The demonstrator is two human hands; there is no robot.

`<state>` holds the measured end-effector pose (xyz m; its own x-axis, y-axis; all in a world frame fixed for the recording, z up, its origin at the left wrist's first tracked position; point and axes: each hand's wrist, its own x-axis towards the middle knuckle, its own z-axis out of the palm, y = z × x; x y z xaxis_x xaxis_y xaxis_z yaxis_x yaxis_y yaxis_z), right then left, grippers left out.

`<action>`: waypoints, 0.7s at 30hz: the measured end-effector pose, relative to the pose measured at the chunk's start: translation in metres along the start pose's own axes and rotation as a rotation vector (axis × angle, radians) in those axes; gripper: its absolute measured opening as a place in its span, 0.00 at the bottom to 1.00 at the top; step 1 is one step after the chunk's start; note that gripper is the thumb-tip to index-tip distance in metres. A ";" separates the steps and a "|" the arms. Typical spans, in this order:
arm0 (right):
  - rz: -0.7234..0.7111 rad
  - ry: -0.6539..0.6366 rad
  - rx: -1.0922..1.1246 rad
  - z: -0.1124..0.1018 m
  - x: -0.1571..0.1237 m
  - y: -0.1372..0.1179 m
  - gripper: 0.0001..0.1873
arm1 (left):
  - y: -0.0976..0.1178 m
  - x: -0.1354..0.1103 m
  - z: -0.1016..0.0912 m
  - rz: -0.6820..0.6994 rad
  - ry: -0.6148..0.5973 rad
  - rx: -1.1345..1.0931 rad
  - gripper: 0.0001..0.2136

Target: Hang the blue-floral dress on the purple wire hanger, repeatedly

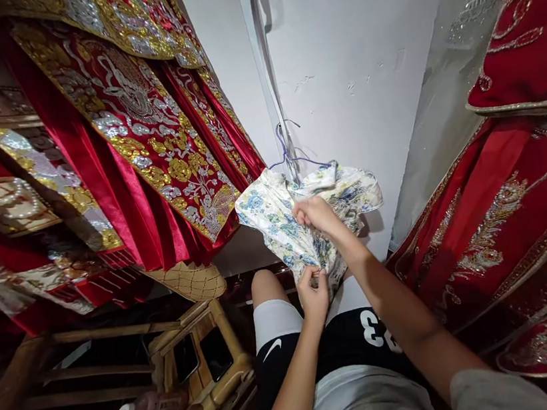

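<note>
A short-sleeved white shirt [275, 215] with a blue, green and yellow floral print hangs on a purple hanger [286, 156] in front of my knees. My left hand [314, 292] pinches the lower part of the shirt's front, thumb and fingers together. Higher on the front, near the neckline, my right hand [316, 215] is closed with its fingertips at the front opening and appears to grip the cloth there. The hands cover what lies between their fingertips. The shirt's lower hem falls between my legs, partly hidden.
Red embroidered costumes [162, 125] hang at the left, and another red garment [497, 216] hangs at the right. A bamboo chair [231, 345] stands at lower left, with a bottle [152, 409] lying on its slats. A white wall [357, 39] is ahead.
</note>
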<state>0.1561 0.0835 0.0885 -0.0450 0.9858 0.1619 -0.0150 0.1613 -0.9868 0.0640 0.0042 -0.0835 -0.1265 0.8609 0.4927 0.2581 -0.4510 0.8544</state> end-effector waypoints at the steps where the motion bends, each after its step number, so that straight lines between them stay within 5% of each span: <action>1: -0.026 0.041 -0.036 0.002 0.013 -0.015 0.14 | 0.000 -0.004 0.006 0.000 -0.013 -0.006 0.06; 5: -0.114 0.094 -0.022 0.003 0.043 -0.059 0.14 | 0.001 -0.019 0.028 0.019 -0.100 -0.025 0.07; 10: -0.161 0.075 0.065 -0.005 0.037 -0.066 0.15 | 0.012 -0.007 0.027 -0.113 -0.101 -0.176 0.10; 13: -0.179 0.066 0.094 -0.009 0.028 -0.055 0.15 | 0.044 0.040 0.007 -0.084 0.027 -0.312 0.17; 16: -0.205 0.048 0.098 -0.013 0.018 -0.044 0.14 | 0.087 0.108 -0.018 0.167 0.136 -0.228 0.19; 21: -0.318 0.013 0.078 -0.016 0.012 -0.037 0.16 | 0.131 0.187 -0.039 0.578 -0.103 0.135 0.12</action>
<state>0.1724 0.0900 0.1272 -0.0131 0.8872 0.4612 -0.1026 0.4576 -0.8832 0.0370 0.0970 0.1265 0.1627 0.5067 0.8466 0.3777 -0.8247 0.4210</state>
